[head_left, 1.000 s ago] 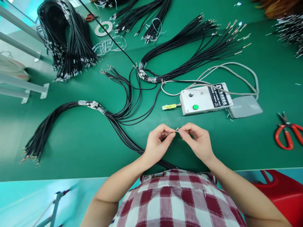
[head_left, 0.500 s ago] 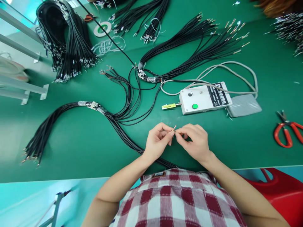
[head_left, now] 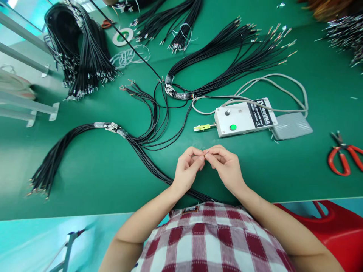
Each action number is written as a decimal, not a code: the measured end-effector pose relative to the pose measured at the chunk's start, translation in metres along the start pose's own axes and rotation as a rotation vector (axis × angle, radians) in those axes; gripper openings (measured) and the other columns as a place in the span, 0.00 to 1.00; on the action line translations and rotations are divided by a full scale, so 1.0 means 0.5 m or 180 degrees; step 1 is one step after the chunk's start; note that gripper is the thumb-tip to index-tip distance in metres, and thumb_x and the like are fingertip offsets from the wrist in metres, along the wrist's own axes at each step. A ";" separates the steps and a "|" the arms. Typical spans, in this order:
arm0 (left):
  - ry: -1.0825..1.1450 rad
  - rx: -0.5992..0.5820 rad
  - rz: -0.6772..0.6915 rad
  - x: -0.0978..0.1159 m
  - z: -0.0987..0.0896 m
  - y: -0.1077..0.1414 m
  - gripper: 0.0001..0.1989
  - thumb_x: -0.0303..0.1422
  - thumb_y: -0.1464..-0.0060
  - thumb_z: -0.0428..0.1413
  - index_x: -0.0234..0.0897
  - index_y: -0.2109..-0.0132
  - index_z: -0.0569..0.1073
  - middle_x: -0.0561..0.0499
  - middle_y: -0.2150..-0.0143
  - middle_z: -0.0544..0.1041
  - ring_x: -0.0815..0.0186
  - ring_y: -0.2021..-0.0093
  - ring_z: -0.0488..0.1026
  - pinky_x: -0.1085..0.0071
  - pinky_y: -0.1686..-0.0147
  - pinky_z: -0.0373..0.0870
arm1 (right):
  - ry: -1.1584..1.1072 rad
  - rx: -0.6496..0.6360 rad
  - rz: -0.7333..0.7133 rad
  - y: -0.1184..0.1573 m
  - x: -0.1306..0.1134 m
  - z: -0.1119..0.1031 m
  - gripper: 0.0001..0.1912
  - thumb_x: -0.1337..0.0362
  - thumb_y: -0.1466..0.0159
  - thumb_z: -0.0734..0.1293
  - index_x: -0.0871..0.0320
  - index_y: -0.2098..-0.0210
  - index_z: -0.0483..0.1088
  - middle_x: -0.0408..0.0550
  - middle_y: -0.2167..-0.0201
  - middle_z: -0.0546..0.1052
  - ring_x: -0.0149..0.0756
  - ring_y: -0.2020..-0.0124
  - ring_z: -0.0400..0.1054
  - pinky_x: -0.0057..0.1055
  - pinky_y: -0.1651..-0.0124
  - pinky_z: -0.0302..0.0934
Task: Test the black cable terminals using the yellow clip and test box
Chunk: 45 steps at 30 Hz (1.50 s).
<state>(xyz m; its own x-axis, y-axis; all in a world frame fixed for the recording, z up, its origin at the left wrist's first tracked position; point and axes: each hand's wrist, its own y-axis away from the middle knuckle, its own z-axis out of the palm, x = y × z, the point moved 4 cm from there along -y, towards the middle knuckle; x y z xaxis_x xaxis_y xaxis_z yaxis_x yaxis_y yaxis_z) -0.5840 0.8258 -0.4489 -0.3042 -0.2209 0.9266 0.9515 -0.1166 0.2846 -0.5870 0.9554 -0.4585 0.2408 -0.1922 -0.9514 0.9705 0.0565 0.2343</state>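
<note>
My left hand (head_left: 187,169) is closed in a pinch on a thin copper wire end (head_left: 205,153), just above the green tabletop. Fingertips of my right hand (head_left: 227,166) meet it from the other side, thumb and forefinger pinched on the same bare tip. Most of the wire is hidden by my fingers. A long bundle of black cables (head_left: 150,164) passes beneath my left wrist toward the table's front edge. Beyond my hands lies a white control box (head_left: 242,122) with a green button and a yellow-green clip (head_left: 202,128) at its left end.
A second black cable bundle (head_left: 210,56) curves across the back. Grey cord (head_left: 297,85) and a grey pedal (head_left: 293,126) adjoin the box. Red-handled pliers (head_left: 344,151) lie at the right. Coiled cables (head_left: 82,49) and a tape roll (head_left: 123,37) are back left.
My right hand has shifted slightly left, its fingers now closing over the wire tip that stuck up between my hands. My left hand stays nearly where it was.
</note>
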 end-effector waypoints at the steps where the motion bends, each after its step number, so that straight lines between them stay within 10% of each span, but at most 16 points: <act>1: 0.0062 0.0016 0.0017 -0.003 -0.002 0.000 0.14 0.40 0.45 0.62 0.35 0.66 0.68 0.54 0.70 0.70 0.74 0.75 0.62 0.74 0.74 0.60 | -0.0075 -0.0033 0.0081 0.000 0.004 0.002 0.10 0.55 0.41 0.74 0.55 0.67 0.76 0.45 0.64 0.75 0.26 0.77 0.61 0.30 0.74 0.57; 16: -0.0386 -0.0373 -0.0139 0.014 0.024 -0.022 0.14 0.39 0.48 0.65 0.34 0.60 0.74 0.50 0.60 0.72 0.78 0.77 0.66 0.76 0.79 0.61 | 0.0923 -0.0444 0.0074 -0.007 -0.008 -0.034 0.10 0.55 0.38 0.70 0.55 0.69 0.74 0.39 0.84 0.71 0.30 0.82 0.64 0.29 0.76 0.56; 25: -0.0134 -0.0053 -0.0471 -0.014 -0.004 -0.014 0.14 0.40 0.47 0.64 0.35 0.63 0.71 0.56 0.74 0.72 0.72 0.81 0.70 0.75 0.80 0.65 | 0.2343 -0.0486 -0.0906 -0.002 -0.033 -0.040 0.07 0.63 0.32 0.65 0.54 0.67 0.73 0.43 0.69 0.77 0.32 0.70 0.69 0.30 0.66 0.59; 40: -0.0930 0.0120 0.0116 -0.012 -0.029 -0.016 0.11 0.38 0.42 0.60 0.36 0.65 0.71 0.58 0.81 0.63 0.75 0.82 0.57 0.77 0.82 0.53 | 0.4187 -0.0644 -0.2451 -0.002 -0.070 -0.019 0.11 0.57 0.30 0.65 0.58 0.63 0.75 0.45 0.66 0.81 0.36 0.66 0.73 0.35 0.62 0.53; 45: -0.2368 0.0052 0.1386 0.012 -0.031 -0.002 0.06 0.32 0.37 0.52 0.38 0.62 0.73 0.49 0.66 0.75 0.67 0.67 0.72 0.72 0.67 0.70 | 0.4124 -0.0876 -0.2552 -0.015 -0.061 -0.005 0.15 0.59 0.28 0.62 0.55 0.68 0.75 0.41 0.73 0.80 0.32 0.71 0.71 0.35 0.65 0.49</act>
<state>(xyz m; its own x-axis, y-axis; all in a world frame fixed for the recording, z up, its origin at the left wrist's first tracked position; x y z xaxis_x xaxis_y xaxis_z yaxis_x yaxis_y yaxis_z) -0.5875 0.8096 -0.4473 0.1912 0.4496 0.8725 0.9788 -0.1537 -0.1353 -0.6017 0.9631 -0.4317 -0.6372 0.6838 -0.3554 0.7706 0.5575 -0.3090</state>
